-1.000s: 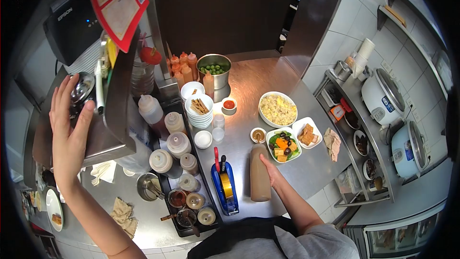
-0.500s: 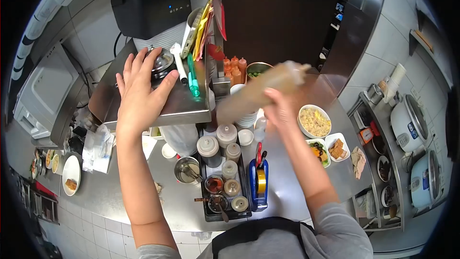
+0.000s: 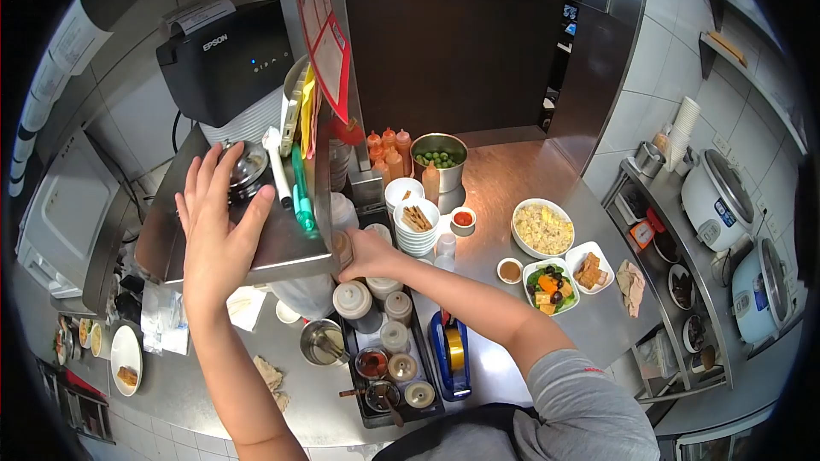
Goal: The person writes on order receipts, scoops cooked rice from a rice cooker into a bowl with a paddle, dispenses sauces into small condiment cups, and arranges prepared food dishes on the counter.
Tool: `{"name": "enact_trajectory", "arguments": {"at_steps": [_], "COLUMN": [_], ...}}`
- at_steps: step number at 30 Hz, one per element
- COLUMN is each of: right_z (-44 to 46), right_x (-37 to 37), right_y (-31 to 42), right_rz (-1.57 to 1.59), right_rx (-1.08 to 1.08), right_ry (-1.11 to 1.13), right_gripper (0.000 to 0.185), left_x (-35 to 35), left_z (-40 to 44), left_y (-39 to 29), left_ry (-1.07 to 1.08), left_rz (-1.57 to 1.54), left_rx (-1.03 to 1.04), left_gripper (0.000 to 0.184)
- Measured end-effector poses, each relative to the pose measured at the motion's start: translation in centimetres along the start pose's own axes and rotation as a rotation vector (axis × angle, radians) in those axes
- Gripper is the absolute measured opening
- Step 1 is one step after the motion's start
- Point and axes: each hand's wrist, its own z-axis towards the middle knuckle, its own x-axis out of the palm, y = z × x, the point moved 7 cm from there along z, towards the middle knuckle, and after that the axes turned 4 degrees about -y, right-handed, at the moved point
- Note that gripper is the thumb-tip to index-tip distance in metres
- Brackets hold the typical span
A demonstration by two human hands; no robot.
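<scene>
My left hand (image 3: 218,235) rests with fingers spread over the raised metal shelf (image 3: 286,260), its fingertips beside a silver call bell (image 3: 248,171). A green marker (image 3: 301,192) and a white pen (image 3: 278,171) lie right of it. Below the shelf's right corner, my right hand (image 3: 371,254) is closed round a tan squeeze bottle (image 3: 342,248), which the shelf partly hides. The bottle is at the far end of a black tray (image 3: 389,418) of capped squeeze bottles (image 3: 354,300) and sauce jars (image 3: 371,364).
A blue tape dispenser (image 3: 453,358) stands right of the tray. Farther off are stacked small bowls (image 3: 416,230), a pot of green pieces (image 3: 440,158) and orange sauce bottles (image 3: 393,154). Fried rice (image 3: 544,229), salad (image 3: 547,290) and fried pieces (image 3: 591,269) sit right. A steel pot (image 3: 323,343) stands left.
My right hand has brought the squeeze bottle leftward and down, from above the counter to the tray's far end under the shelf edge. My left hand stays by the bell; the view has shifted.
</scene>
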Motion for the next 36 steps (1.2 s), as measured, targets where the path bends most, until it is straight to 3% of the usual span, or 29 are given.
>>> {"name": "enact_trajectory", "arguments": {"at_steps": [3,4,6,7,8,11,14,18,22,24,28,30,35,36], "right_z": [-0.1,-0.2,1.3,2.3,3.1,2.7,3.0,3.3,1.4,-1.6,-9.2,-12.3,-14.0,-13.6], "right_x": [-2.3,-4.0,-8.0,-9.7,-10.5,-8.3,-5.4,-5.5,-10.0,-12.0,-10.3,-7.5,-0.9,-0.6], "right_y": [0.2,-0.4,-4.5,-7.5,-10.2,-15.2,-18.3,-18.4,-16.7,-16.3,-17.4,-19.8,-21.7,-21.9], "right_rz": [0.041,0.251,0.676,0.463,0.092,-0.51,-0.399,-0.398,-0.135,-0.207,-0.498,-0.487,-0.373,-0.303], "right_rx": [-0.093,-0.129,-0.06,-0.047,0.02,0.235,0.348,0.284,0.105,0.211,0.602,0.727,0.67,0.648], "right_ry": [0.056,0.011,-0.163,-0.335,-0.313,-0.066,0.182,0.131,-0.193,-0.229,0.076,0.141,0.189,0.154], "right_gripper": [0.071,0.057,0.037,0.03,0.053,0.089,0.109,0.099,0.096,0.098,0.101,0.102,0.107,0.095], "left_x": [0.1,0.1,0.0,0.1,0.1,0.1,0.2,0.3,0.4,0.4,0.2,0.2,0.2,0.2], "left_z": [0.1,0.1,0.1,0.2,0.2,0.4,0.4,0.4,0.4,0.4,0.3,0.3,0.3,0.3], "left_y": [0.0,-0.1,-0.4,-0.5,-0.5,-0.6,-0.7,-0.8,-0.7,-0.8,-0.8,-0.9,-1.0,-1.0], "left_ry": [-0.001,0.0,-0.001,0.002,0.005,0.01,0.016,0.012,0.013,0.012,0.001,-0.003,0.0,0.003], "left_rz": [-0.006,-0.012,-0.018,-0.015,-0.01,-0.02,-0.049,-0.119,-0.117,-0.121,-0.094,-0.069,-0.061,-0.055], "left_rx": [0.008,0.005,-0.004,-0.006,-0.008,0.005,0.009,-0.016,0.0,-0.004,-0.004,0.001,-0.009,-0.008], "left_gripper": [0.054,0.054,0.054,0.054,0.054,0.055,0.055,0.053,0.053,0.053,0.053,0.053,0.054,0.054]}}
